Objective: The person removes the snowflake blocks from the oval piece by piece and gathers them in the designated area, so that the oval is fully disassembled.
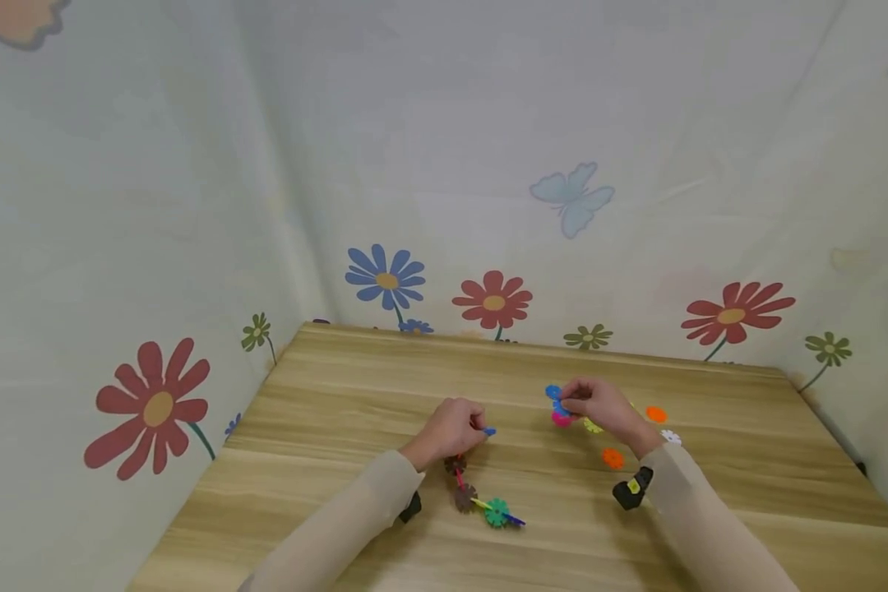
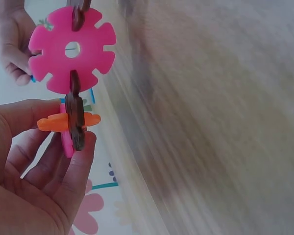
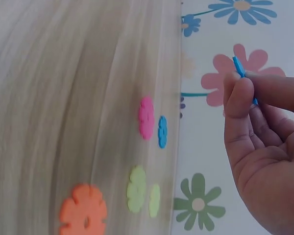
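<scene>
Two pinches at once: linked chain point(image 1: 465, 497) in left hand point(image 1: 450, 427), blue disc point(image 3: 238, 66) in right hand point(image 1: 599, 405). Best aligned squarely before any pressing; avoid twisting.

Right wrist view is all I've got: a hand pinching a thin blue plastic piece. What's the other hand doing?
Observer: The left hand holds a linked chain that includes pink, brown and orange notched plastic discs.
Visitor: Oh, a chain! How does its far end finish?
Observer: With a dark-blue plastic disc seen nearly edge-on, just past a green notched plastic disc.
Visitor: Any loose piece I'm missing?
Observer: Yes, the head view shows a white notched plastic disc on the wood-grain table, beside the beige right sleeve.
</scene>
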The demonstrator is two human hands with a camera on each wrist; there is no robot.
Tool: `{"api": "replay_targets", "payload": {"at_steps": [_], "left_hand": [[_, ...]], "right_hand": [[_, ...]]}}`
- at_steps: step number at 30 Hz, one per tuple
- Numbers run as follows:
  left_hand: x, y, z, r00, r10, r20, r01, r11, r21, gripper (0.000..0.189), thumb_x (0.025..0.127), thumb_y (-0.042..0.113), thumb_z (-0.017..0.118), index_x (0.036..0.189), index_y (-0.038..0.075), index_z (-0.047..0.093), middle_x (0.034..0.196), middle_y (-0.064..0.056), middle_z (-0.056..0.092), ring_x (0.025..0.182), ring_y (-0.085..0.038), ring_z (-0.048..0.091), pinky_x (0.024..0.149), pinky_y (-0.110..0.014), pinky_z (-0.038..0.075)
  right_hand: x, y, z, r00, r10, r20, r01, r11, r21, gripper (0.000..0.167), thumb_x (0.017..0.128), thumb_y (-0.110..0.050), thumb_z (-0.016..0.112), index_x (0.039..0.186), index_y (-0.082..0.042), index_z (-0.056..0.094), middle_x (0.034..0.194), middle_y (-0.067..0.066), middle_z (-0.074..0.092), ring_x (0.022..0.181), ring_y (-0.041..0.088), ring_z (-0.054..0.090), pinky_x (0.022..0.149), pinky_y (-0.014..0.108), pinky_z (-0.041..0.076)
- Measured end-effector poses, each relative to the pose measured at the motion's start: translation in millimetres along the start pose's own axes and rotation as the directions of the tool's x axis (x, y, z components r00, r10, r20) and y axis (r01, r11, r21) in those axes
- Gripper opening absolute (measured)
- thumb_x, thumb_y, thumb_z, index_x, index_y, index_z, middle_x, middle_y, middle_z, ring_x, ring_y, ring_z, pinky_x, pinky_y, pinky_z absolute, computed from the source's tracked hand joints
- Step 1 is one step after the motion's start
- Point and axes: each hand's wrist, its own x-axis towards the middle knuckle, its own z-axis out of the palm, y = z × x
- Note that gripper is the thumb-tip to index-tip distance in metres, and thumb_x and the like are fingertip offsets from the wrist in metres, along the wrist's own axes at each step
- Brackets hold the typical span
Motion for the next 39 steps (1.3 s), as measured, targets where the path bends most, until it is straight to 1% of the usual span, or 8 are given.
{"api": "replay_targets", "payload": {"at_steps": [6,11,17,22,29,32,37,39], "left_hand": [[-1.1,1.5,-0.6,1.000,0.000,0.001,0.000,1.000,-0.010,0.017,0.081,0.013,0.072,0.068,0.016,0.061,0.065,0.010,0.058,0.056,-0.005,0.051,0.056,-0.022,0.043],[-1.7,2.4,-0.7,1.000,-0.003,0.005,0.003,1.000,-0.015,0.013,0.081,0.015,0.073,0.073,0.017,0.064,0.070,0.011,0.060,0.060,-0.005,0.051,0.059,-0.023,0.044],[-1.2,2.8,-0.1,1.000,0.012,0.015,-0.011,0.999,-0.037,0.011,0.080,0.012,0.074,0.075,0.015,0.065,0.073,0.009,0.062,0.063,-0.004,0.053,0.059,-0.022,0.045],[-1.4,3.6,0.8,0.999,0.019,0.036,-0.016,0.997,-0.077,0.009,0.080,0.006,0.074,0.077,0.010,0.066,0.075,0.005,0.064,0.065,-0.004,0.056,0.058,-0.021,0.047],[-3.0,6.5,2.8,0.998,0.035,0.045,-0.031,0.996,-0.084,0.009,0.079,0.003,0.074,0.079,0.009,0.067,0.078,0.002,0.065,0.067,-0.004,0.057,0.060,-0.020,0.047],[-3.2,7.4,2.8,0.998,0.029,0.048,-0.024,0.995,-0.095,0.009,0.080,0.003,0.073,0.079,0.009,0.067,0.078,0.002,0.065,0.066,-0.004,0.057,0.059,-0.020,0.047],[-3.3,9.6,2.5,0.998,0.030,0.049,-0.026,0.996,-0.085,0.007,0.080,0.005,0.073,0.080,0.009,0.067,0.079,0.002,0.066,0.067,-0.004,0.056,0.060,-0.021,0.047],[-2.9,10.3,2.9,0.998,0.024,0.052,-0.020,0.997,-0.078,0.007,0.081,0.007,0.073,0.081,0.010,0.068,0.079,0.003,0.065,0.068,-0.004,0.056,0.061,-0.021,0.047]], "right_hand": [[-3.5,6.0,-8.7,0.999,0.009,-0.038,-0.009,1.000,0.015,0.028,0.090,-0.007,0.062,0.110,0.011,0.052,0.089,0.013,0.063,0.087,0.042,0.061,0.077,0.049,0.051],[-9.2,11.3,-16.7,0.999,0.001,-0.034,-0.003,0.999,-0.046,0.027,0.089,-0.009,0.065,0.108,0.008,0.057,0.087,0.010,0.066,0.080,0.038,0.061,0.069,0.042,0.053],[-20.1,17.5,-22.7,1.000,-0.014,-0.007,0.013,0.994,-0.106,0.021,0.088,-0.010,0.067,0.101,0.006,0.062,0.083,0.010,0.067,0.072,0.034,0.058,0.059,0.039,0.049],[-27.2,24.7,-23.0,1.000,0.015,0.017,-0.013,0.991,-0.132,0.020,0.088,-0.009,0.067,0.102,0.005,0.063,0.084,0.008,0.066,0.075,0.027,0.060,0.063,0.036,0.051],[-31.5,34.9,-17.8,0.996,0.065,0.053,-0.054,0.980,-0.190,0.018,0.084,-0.006,0.069,0.100,-0.001,0.064,0.090,0.005,0.063,0.082,0.020,0.059,0.071,0.032,0.052],[-30.7,39.6,-15.8,0.997,0.045,0.059,-0.032,0.977,-0.210,0.016,0.083,-0.007,0.070,0.098,-0.003,0.065,0.089,0.004,0.063,0.083,0.019,0.059,0.070,0.031,0.052],[-29.3,47.4,-14.5,0.996,-0.021,0.088,0.043,0.966,-0.257,0.015,0.083,-0.008,0.071,0.096,-0.003,0.066,0.088,0.003,0.064,0.082,0.019,0.060,0.068,0.029,0.051],[-29.1,48.8,-13.9,0.996,-0.024,0.090,0.048,0.962,-0.269,0.014,0.083,-0.008,0.071,0.095,-0.003,0.066,0.088,0.003,0.064,0.082,0.019,0.059,0.068,0.028,0.051]]}}
